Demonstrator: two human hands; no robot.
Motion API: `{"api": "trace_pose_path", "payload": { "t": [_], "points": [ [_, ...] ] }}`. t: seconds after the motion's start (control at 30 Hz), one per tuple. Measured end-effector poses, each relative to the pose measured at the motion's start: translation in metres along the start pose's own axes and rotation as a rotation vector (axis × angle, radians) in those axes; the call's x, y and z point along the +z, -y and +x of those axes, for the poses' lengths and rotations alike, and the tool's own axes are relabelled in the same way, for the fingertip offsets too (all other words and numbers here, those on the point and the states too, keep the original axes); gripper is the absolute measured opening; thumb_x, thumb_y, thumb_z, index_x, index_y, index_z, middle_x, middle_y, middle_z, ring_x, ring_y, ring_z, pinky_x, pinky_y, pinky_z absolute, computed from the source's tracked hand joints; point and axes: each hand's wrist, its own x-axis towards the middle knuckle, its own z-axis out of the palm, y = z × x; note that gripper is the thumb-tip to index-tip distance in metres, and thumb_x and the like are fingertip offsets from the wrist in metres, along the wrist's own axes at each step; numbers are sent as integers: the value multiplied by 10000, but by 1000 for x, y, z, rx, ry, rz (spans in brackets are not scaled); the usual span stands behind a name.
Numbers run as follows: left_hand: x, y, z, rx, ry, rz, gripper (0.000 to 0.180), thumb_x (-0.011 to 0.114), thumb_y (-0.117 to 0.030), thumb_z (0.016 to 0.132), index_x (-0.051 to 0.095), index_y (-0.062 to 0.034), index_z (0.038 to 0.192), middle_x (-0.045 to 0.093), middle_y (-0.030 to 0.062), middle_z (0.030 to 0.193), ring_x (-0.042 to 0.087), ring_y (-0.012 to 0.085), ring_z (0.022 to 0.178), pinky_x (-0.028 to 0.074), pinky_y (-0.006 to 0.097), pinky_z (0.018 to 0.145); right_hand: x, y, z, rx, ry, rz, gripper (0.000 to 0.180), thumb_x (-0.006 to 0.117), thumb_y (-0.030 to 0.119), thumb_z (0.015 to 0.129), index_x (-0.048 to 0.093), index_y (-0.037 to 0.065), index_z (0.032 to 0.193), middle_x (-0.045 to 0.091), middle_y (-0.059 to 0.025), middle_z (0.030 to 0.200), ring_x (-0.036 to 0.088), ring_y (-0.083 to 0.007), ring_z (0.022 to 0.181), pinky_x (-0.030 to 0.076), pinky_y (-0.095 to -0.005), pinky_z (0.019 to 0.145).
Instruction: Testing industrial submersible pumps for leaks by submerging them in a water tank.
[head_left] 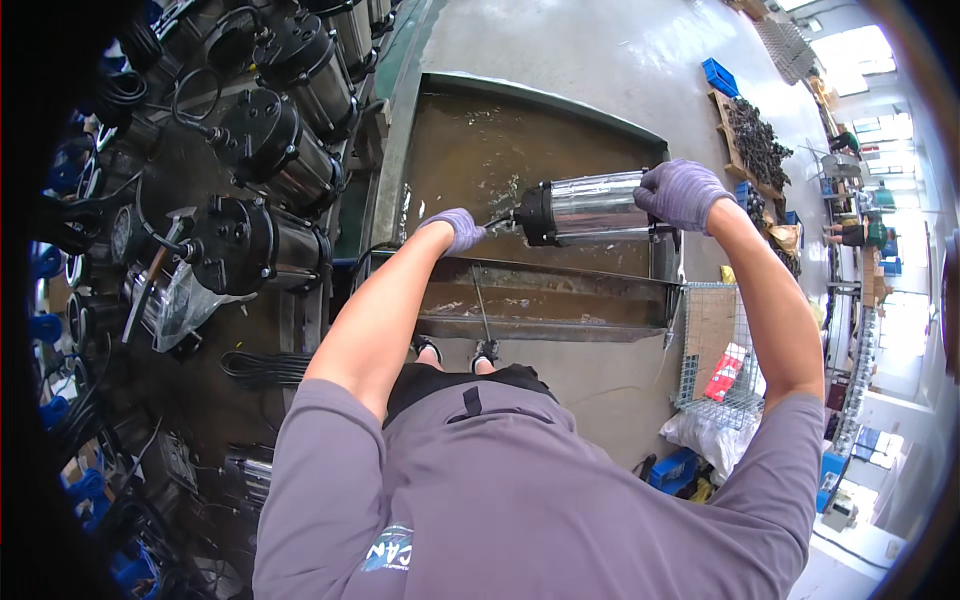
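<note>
A shiny steel cylindrical pump with a black end cap (585,208) was held level over a long metal tank of brown murky water (470,150), between two hands in purple knit gloves. The right hand (682,192) was wrapped over the bare steel end of the pump, its grip closed around the body from above. The left hand (456,229) was at the opposite end, just beyond the black cap, its grip curled shut on a thin fitting or cord stub projecting from the cap; what exactly was pinched could not be told.

The pump body was seen as polished and reflective, with the black cap wider than the barrel and splashes of water beneath it.

Its long axis was laid roughly horizontal, running left to right across the tank, with the capped end pointed toward the person's left and slightly lower than the steel end.

Similar steel pumps with black caps and coiled cables (250,240) were ranged on the dark surface (200,340) to the left.
</note>
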Motion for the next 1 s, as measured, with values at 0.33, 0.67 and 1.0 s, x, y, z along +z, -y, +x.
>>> {"api": "trace_pose_path", "payload": {
  "t": [0.33,0.67,1.0],
  "points": [
    [-56,-39,-137,108,-345,-962,499,573,-470,1060,724,-3,969,565,10,700,481,131,633,415,331,603,79,-60,-46,-61,-101,606,370,689,390,959,768,28,971,749,-146,847,699,-248,777,561,-388,812],
    [-36,-10,-225,73,-388,-1239,416,615,-455,1056,584,-117,814,410,-88,599,354,18,490,270,216,443,132,-17,-43,-237,-10,872,330,703,326,972,750,11,1059,748,-158,896,693,-217,834,559,-374,821],
    [-28,-3,-181,-119,-421,-1615,387,618,-462,1052,535,-163,821,372,-90,559,306,49,395,231,230,352,131,-12,47,-139,-130,729,448,567,412,1035,704,4,1160,720,-259,1053,691,-425,999,532,-468,895]
  ]
}}
